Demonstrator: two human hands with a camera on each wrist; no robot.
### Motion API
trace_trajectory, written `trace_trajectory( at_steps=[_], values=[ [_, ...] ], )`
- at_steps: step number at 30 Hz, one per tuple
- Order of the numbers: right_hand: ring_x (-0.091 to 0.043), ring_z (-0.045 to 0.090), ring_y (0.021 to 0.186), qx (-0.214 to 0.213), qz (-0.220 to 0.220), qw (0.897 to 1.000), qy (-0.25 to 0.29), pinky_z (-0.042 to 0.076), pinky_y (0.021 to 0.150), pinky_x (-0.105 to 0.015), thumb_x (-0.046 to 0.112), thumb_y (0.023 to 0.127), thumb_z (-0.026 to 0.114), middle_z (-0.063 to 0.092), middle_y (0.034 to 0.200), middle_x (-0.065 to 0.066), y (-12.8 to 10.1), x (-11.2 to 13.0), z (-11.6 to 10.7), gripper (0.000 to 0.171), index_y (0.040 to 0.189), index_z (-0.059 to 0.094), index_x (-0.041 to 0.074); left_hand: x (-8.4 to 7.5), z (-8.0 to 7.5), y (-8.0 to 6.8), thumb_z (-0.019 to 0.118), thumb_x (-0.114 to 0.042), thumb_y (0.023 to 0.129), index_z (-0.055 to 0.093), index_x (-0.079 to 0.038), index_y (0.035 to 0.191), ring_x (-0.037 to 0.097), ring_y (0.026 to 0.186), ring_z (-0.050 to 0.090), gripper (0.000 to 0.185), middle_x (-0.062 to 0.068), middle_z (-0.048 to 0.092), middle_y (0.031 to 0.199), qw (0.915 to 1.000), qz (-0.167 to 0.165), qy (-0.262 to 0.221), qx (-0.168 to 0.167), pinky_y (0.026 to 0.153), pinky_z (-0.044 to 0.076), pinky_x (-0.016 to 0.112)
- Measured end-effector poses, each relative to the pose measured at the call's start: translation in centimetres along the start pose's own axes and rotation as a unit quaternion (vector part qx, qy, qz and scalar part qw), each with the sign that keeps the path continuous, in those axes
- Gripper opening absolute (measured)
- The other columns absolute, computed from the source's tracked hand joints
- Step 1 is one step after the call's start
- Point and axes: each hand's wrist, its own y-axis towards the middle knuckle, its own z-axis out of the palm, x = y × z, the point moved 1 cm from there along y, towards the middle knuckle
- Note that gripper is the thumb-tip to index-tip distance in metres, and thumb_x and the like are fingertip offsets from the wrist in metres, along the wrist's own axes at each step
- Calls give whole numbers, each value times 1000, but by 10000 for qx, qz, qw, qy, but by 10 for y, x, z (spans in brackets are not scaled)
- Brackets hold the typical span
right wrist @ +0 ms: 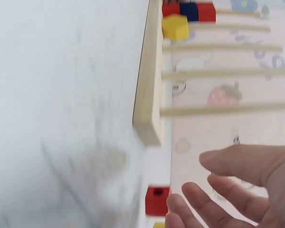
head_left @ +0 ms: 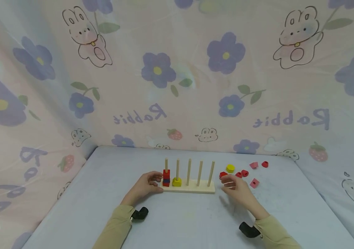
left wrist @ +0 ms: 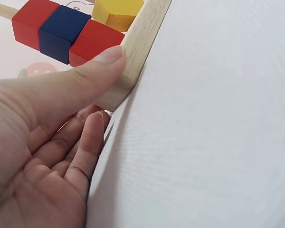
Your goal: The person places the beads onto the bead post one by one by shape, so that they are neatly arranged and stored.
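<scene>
A pale wooden peg board [head_left: 192, 187] stands on the white counter [head_left: 177, 221], near the middle and close to the flowered cloth backdrop [head_left: 177, 69]. It is a flat, oblong base with five thin upright pegs in a row. The leftmost peg carries three square blocks stacked red, blue, red [head_left: 166, 177]; the second peg holds one yellow block [head_left: 177, 182] resting on the base. The other three pegs are bare.

The left hand [head_left: 146, 185] rests at the left end of the base. In the left wrist view its thumb [left wrist: 92, 71] presses against the base's end and touches the lowest red block, while the fingers [left wrist: 88, 142] lie loosely bent beneath, not wrapped around anything.

The right hand [head_left: 234, 185] is open beside the right end of the board, fingers spread and relaxed, holding nothing. A red block [right wrist: 157, 200] with a hole lies just beside its fingertips. More loose pieces lie on the counter beyond: a yellow piece [head_left: 230, 168], red ones and pink ones [head_left: 254, 183].
</scene>
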Motion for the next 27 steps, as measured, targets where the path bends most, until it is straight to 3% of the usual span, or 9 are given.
trace_trajectory(
  at_steps=[4,8,15,21,27],
  values=[
    [-26,57,91,3,156,9999,-49,49,75,-36,7,80,65,56,104,-15,7,-14,-18,35,112,52,1,4,0,1,77,-8,66,53,-6,114,28,92,54,54,12,56,104,10000,-39,-1,-30,77,45,31],
    [-26,57,89,9,229,9996,-169,50,72,-35,8,79,66,57,102,-15,17,-28,-26,38,114,51,1,-7,0,-3,75,-4,68,53,-4,114,33,94,52,52,16,55,106,10000,-12,-44,39,77,45,32],
    [-26,57,88,83,333,9979,-556,50,70,-35,16,79,67,58,100,-11,31,-37,-25,40,114,53,3,-7,0,-4,75,-4,68,52,-3,115,33,93,53,53,17,55,105,9999,45,-72,72,77,46,32],
    [-23,58,85,37,406,9964,-750,50,66,-32,22,81,65,60,97,-9,42,-39,-20,40,113,55,1,-10,1,-5,75,-6,69,52,-7,117,31,91,54,53,14,55,106,9999,-110,74,59,77,46,28],
    [-22,56,81,87,445,9948,-907,49,62,-31,20,82,64,60,96,-11,49,-38,-16,36,109,57,-2,6,0,3,76,-5,66,52,-5,115,30,91,54,54,13,56,104,10000,9,-58,3,77,46,32]
  ],
)
